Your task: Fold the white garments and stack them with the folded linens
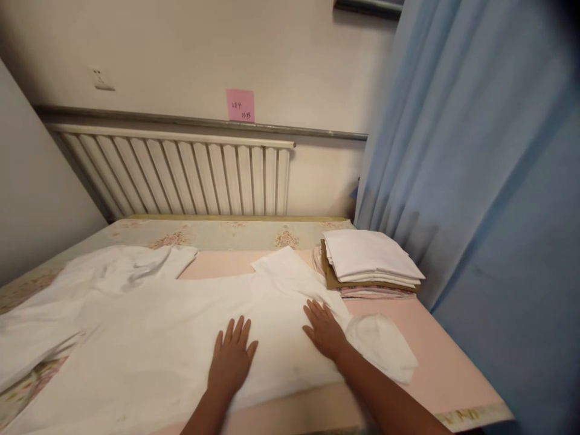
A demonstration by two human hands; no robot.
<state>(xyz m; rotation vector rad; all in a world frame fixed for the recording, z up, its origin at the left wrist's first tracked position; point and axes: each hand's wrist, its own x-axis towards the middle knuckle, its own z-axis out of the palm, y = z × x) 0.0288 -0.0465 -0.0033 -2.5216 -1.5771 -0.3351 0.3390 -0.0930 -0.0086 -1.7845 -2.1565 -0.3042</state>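
Note:
A white garment [149, 338] lies spread across the bed, its sleeves reaching to the left and to the right. My left hand [232, 359] rests flat on the cloth near the middle, fingers stretched out. My right hand [324, 329] also lies flat on the garment, a little to the right, next to a bunched white sleeve [383, 347]. Neither hand holds anything.
A stack of folded white, tan and pink cloths [369, 266] sits at the right on the pink sheet [435, 356]. A blue curtain [475, 181] hangs at the right. Behind the bed stands a white radiator [181, 175], with a pink note [240, 106] on the wall.

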